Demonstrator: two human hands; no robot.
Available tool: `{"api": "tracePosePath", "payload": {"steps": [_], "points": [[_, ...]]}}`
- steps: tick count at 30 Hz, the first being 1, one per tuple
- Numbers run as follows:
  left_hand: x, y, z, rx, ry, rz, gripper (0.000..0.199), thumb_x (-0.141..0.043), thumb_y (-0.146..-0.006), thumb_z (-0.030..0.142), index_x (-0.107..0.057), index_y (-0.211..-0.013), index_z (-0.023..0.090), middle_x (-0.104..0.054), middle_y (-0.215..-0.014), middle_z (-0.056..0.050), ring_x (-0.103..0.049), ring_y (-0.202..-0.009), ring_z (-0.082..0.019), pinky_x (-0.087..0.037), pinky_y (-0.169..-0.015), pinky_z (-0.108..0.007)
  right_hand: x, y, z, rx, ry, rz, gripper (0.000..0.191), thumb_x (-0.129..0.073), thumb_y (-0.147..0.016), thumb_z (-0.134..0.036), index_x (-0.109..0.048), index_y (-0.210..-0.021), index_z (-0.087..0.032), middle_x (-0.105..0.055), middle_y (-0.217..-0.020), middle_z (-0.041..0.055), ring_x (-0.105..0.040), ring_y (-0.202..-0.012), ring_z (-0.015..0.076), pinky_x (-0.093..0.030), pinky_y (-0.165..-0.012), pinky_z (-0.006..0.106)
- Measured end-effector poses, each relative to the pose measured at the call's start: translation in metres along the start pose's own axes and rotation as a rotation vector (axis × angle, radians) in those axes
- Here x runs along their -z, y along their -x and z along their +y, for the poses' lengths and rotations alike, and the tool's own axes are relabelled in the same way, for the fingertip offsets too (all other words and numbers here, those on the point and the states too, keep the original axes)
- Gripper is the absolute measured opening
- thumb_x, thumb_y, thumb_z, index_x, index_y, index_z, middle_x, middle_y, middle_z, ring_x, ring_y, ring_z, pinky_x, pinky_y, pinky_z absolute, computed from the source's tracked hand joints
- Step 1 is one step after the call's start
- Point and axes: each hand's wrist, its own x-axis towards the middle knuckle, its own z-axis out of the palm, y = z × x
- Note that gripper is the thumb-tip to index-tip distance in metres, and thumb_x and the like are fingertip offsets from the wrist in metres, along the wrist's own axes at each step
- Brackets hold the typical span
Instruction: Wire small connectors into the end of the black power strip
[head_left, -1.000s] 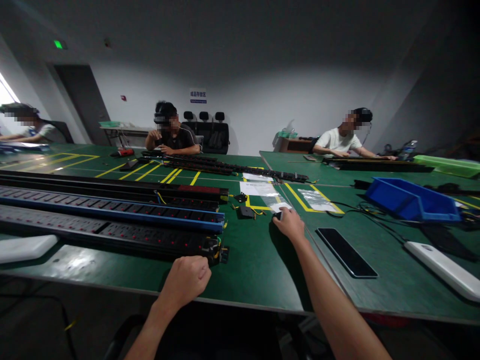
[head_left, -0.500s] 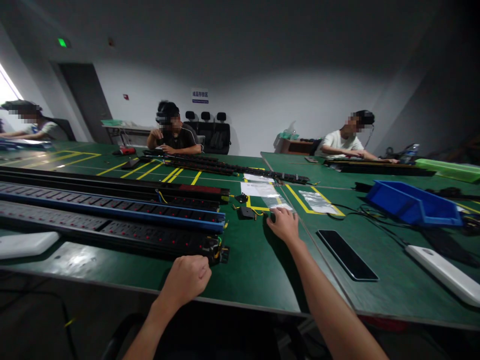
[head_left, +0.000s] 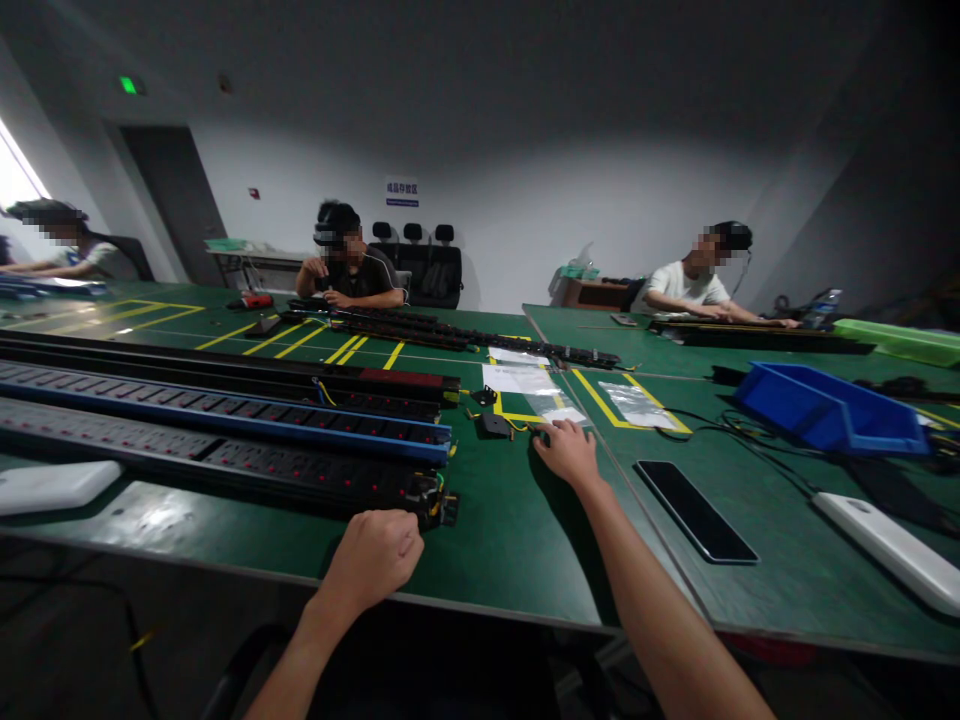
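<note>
My left hand (head_left: pixel 379 555) rests closed in a fist at the table's near edge, just below the wired end of the nearest black socket strip (head_left: pixel 300 478). Nothing shows in it. My right hand (head_left: pixel 568 450) lies on the green table (head_left: pixel 510 540) with fingers curled around something dark and small that I cannot make out. Left of its fingertips is a small black part (head_left: pixel 493 426) with a yellow wire. A blue-edged strip (head_left: pixel 390 435) lies behind the nearest one. Papers (head_left: pixel 517 380) lie just beyond my right hand.
A black phone (head_left: pixel 696 512), a white device (head_left: pixel 885 550), cables and a blue bin (head_left: pixel 832 410) are on the right. Another white device (head_left: pixel 56 488) lies at left. More dark strips (head_left: pixel 480 340) lie farther back, and three people sit across the tables.
</note>
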Motion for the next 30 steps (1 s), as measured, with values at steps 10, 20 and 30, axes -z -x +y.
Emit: {"api": "tracePosePath", "payload": {"steps": [10, 20, 30], "points": [[-0.0013, 0.0001, -0.0011, 0.000, -0.004, 0.000, 0.026, -0.046, -0.081, 0.010, -0.041, -0.058, 0.019, -0.050, -0.055, 0.003, -0.046, -0.052, -0.011, -0.021, -0.058, -0.032, -0.0038, -0.0011, 0.0004, 0.036, -0.006, -0.006, 0.041, -0.047, -0.095, -0.034, -0.060, -0.133, -0.030, -0.050, -0.146, 0.0087, -0.033, -0.140, 0.0299, -0.022, -0.110, 0.060], [-0.0011, -0.0001, -0.0010, -0.006, 0.000, 0.003, 0.025, -0.046, -0.081, 0.009, -0.040, -0.058, 0.019, -0.050, -0.055, 0.003, -0.045, -0.052, -0.011, -0.020, -0.057, -0.032, 0.0031, 0.0003, -0.0035, 0.022, -0.066, 0.066, 0.034, -0.052, -0.092, -0.038, -0.066, -0.120, -0.026, -0.062, -0.129, 0.0091, -0.048, -0.124, 0.0272, -0.028, -0.107, 0.046], [0.0003, -0.0009, 0.0006, 0.002, 0.014, -0.004, 0.025, -0.046, -0.080, 0.009, -0.041, -0.058, 0.019, -0.050, -0.055, 0.003, -0.044, -0.052, -0.011, -0.021, -0.057, -0.032, 0.0034, 0.0009, -0.0071, 0.068, -0.073, 0.045, 0.027, -0.052, -0.091, -0.033, -0.069, -0.110, -0.026, -0.067, -0.118, 0.0074, -0.053, -0.118, 0.0263, -0.028, -0.106, 0.046]]}}
